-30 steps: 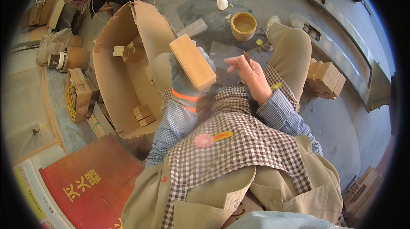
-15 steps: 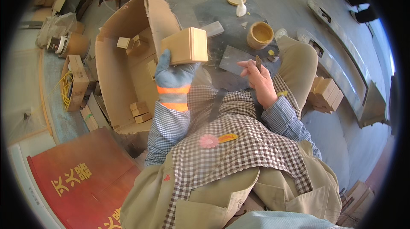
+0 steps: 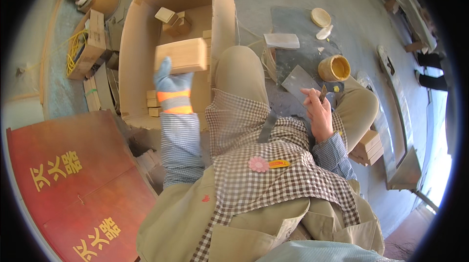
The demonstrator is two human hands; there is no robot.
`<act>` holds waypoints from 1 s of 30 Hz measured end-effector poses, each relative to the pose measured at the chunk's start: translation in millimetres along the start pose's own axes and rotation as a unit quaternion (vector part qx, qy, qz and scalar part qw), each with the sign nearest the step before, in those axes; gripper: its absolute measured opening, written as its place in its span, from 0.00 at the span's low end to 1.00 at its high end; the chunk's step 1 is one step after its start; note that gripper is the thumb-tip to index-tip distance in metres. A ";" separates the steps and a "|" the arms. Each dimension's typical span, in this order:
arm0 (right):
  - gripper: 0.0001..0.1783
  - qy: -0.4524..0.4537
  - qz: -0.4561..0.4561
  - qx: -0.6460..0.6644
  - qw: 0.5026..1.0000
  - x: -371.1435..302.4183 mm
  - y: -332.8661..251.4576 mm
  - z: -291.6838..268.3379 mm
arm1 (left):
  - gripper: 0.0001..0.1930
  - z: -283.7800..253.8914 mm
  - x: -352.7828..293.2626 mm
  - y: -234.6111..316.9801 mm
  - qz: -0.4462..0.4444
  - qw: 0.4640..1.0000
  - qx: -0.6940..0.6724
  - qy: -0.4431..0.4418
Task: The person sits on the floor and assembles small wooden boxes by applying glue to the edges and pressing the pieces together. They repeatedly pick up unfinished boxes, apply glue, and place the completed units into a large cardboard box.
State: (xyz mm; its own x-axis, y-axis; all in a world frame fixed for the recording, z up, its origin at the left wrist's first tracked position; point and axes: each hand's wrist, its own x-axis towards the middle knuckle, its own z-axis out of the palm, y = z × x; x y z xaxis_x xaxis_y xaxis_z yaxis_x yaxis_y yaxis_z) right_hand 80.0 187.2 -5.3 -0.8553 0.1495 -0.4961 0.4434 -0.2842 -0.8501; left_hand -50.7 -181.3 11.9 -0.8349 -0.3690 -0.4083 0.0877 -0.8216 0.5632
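My left hand (image 3: 172, 83), in a grey-blue glove with orange bands, grips a pale wooden block (image 3: 181, 55) from below, thumb on its near side. Hand and block are over a large open cardboard box (image 3: 137, 66). More wooden blocks (image 3: 177, 23) lie inside that box. My bare right hand (image 3: 319, 118) is raised over my right leg, its fingers closed around a small flat brown tool (image 3: 323, 93); only one end shows, so its kind is unclear. Just beyond the fingers are a tub of yellow-brown paste (image 3: 334, 68) and a grey flat plate (image 3: 297, 84).
A round lid (image 3: 321, 17) and a white bottle (image 3: 324, 32) lie on the dark board (image 3: 293, 20) ahead. Stacked wooden blocks (image 3: 367, 148) stand right of my leg, beside long metal rails (image 3: 396, 91). Red panels (image 3: 73, 164) lie at left. A person's dark-clad legs (image 3: 432, 71) show far right.
My left hand has carried the wooden block left, from the box's edge to over its inside. The view has turned left. My right hand keeps its hold on the small tool.
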 end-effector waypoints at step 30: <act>0.20 0.001 0.051 -0.132 0.990 38.5 -5.0 51.1 | 0.27 -64.6 31.3 -2.4 -0.083 0.986 -0.118 0.086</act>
State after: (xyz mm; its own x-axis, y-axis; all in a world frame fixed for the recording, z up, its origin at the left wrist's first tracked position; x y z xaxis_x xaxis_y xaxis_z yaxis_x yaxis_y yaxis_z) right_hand 31.1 145.9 -11.1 -0.8023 0.1351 -0.5814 0.5818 -0.0400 -0.8123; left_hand -42.0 -218.9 -48.6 -0.7458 -0.2725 -0.6079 0.0992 -0.9477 0.3032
